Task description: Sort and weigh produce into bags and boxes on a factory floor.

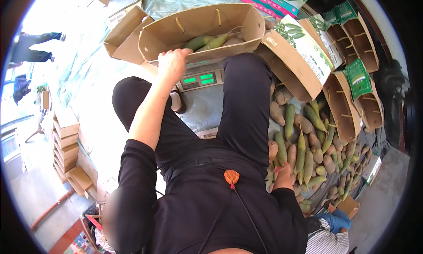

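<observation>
The open box [198,21] sits far and central, its long near edge facing you and its right end just beside your right knee [247,71] in this view. Off its left end a smaller box [125,39] stands close; off its right end, a row of open boxes [296,71] hems it in. A scale [197,80] with green lit digits shows below the near edge, and plastic sheet [200,115] spreads between your legs. The wider gap is on the left, where pale sheet runs beyond your forearm.

Your left hand [172,64] grasps the box's near edge toward its left end, fingers bent over it. Green radishes [213,42] lie inside, just beyond those fingers and to their right. Your right hand [283,174] reaches the near left side of a pile of radishes and brown roots [302,155]; you cannot tell whether it grips one.
</observation>
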`<state>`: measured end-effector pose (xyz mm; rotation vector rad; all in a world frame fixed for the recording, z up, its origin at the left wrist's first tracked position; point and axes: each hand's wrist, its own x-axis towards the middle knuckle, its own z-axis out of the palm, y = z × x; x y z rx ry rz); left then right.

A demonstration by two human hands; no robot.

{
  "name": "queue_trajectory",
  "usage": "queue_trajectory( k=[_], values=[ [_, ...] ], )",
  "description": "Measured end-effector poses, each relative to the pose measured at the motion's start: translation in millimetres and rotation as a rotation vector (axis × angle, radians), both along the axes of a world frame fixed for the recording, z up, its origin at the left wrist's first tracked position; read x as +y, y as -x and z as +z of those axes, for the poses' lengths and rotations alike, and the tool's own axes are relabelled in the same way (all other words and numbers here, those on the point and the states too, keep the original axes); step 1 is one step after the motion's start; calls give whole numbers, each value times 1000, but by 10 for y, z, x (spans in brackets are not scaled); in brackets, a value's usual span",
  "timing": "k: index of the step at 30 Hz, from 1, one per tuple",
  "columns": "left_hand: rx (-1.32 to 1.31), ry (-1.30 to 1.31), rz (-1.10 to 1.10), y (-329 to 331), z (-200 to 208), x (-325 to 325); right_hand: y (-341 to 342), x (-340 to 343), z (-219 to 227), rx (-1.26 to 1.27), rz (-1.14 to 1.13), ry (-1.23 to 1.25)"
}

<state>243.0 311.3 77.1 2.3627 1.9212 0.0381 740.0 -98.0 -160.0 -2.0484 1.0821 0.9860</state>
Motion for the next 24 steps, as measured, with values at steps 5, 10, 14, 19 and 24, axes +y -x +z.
queue_trajectory(
  k=[5,10,14,19,24],
  values=[
    [29,47,6,-69,15,33,-76,-175,-104,15,-99,-52],
    [-25,-55,-8,54,-70,-6,60,86,-86,71,-242,-99],
    [-47,-56,-24,-34,-88,49,-231,-389,-353,92,-78,-269],
    [-38,-92,8,71,-108,-22,-327,-903,6,-127,-97,-383],
    [-57,-73,-6,0,-96,14,92,517,304,-248,-154,-553]
  ],
)
